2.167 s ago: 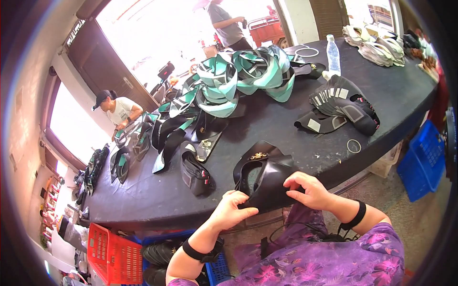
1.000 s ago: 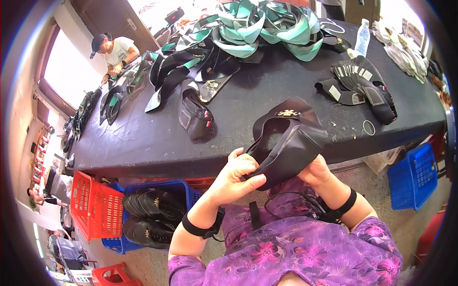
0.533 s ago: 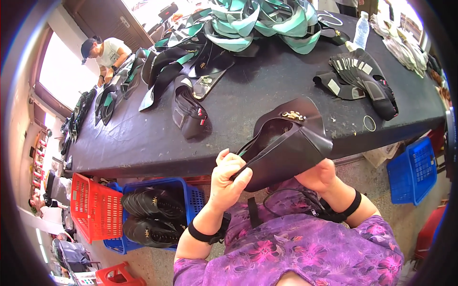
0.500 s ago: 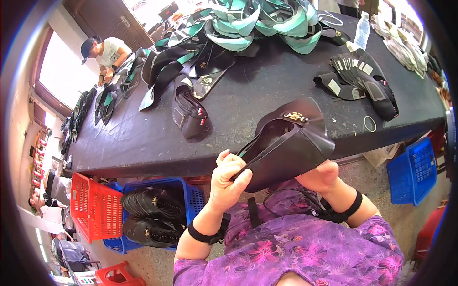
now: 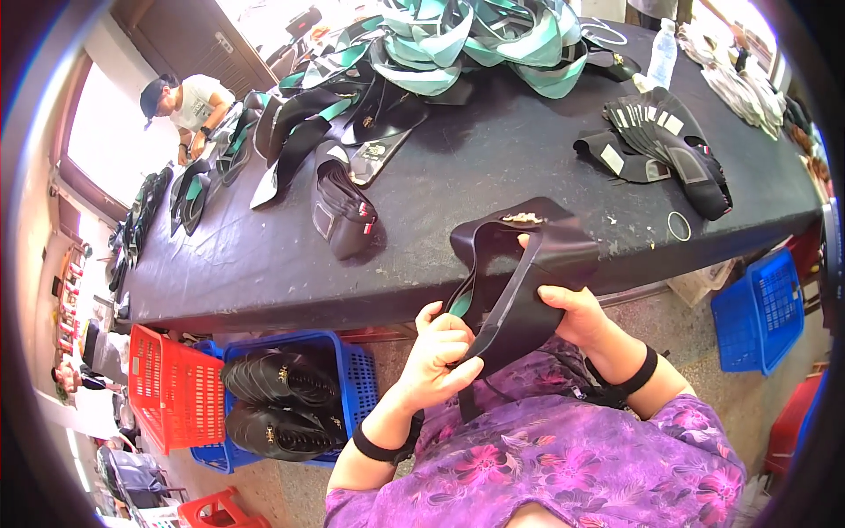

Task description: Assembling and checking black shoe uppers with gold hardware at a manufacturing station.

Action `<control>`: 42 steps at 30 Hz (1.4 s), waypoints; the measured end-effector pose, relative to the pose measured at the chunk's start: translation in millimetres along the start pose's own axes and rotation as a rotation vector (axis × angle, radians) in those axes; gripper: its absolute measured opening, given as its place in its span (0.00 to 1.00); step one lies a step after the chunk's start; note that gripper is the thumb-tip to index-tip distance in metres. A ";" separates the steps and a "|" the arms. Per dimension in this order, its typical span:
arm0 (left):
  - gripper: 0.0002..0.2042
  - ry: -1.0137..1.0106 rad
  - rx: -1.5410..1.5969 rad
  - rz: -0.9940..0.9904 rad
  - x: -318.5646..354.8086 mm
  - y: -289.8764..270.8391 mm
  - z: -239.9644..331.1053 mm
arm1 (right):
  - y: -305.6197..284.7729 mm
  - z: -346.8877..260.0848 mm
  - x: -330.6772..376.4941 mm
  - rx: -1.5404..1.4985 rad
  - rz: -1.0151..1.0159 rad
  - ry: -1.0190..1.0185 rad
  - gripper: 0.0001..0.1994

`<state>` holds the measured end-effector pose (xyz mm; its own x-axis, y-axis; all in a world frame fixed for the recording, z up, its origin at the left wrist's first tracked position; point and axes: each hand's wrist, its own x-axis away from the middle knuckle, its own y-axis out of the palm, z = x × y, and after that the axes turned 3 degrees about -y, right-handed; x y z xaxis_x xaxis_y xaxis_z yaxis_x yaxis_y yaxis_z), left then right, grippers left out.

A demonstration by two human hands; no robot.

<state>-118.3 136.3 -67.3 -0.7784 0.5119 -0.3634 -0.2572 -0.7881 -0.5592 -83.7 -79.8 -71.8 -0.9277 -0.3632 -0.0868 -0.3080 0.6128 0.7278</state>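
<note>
Left hand: my left hand pinched the lower end of the black shoe upper.
Right hand: my right hand clasped its right side, one finger poking through the opening.
Upper: held up just off the near edge of the black table, gold ornament on top.
Nearby: black shoes lay in the blue basket below.

Bright daylight, window blown out; sharp centre, fisheye bend + dark rim.
</note>
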 end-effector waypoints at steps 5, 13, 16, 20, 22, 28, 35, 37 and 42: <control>0.08 0.009 -0.047 -0.044 -0.2 3.9 -1.5 | -3.7 1.2 -2.5 -0.152 -0.110 0.081 0.26; 0.08 -0.024 -0.074 0.020 7.4 0.9 -6.5 | -29.8 12.5 -1.7 -0.022 -0.058 0.043 0.18; 0.09 -0.017 -0.085 0.021 7.5 -1.8 -6.9 | -25.6 1.3 -5.9 -0.125 -0.025 0.122 0.17; 0.11 0.053 -0.285 -0.047 0.0 2.8 3.2 | -23.3 12.4 -8.2 -0.021 0.157 -0.015 0.17; 0.11 0.064 -0.325 -0.071 -0.9 2.1 7.4 | -24.0 14.2 -8.4 0.204 0.248 -0.113 0.17; 0.12 0.066 -0.415 -0.060 1.7 -5.8 13.5 | -28.7 -3.8 -23.4 -0.064 -0.006 -0.025 0.20; 0.09 0.079 -0.470 -0.137 -5.4 -12.4 31.5 | -29.0 4.3 -47.6 0.210 0.247 -0.237 0.13; 0.08 0.034 -0.412 -0.146 -8.0 -10.8 35.5 | -26.2 2.0 -57.8 0.291 0.257 -0.335 0.11; 0.14 0.082 -0.377 -0.149 -24.0 -9.6 42.7 | -48.7 -12.4 -90.1 0.719 0.295 -0.303 0.16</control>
<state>-121.7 117.0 -21.5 -0.6963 0.6485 -0.3077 -0.1242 -0.5311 -0.8382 17.6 -85.6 -91.0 -0.9764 0.0238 -0.2145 -0.0080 0.9892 0.1465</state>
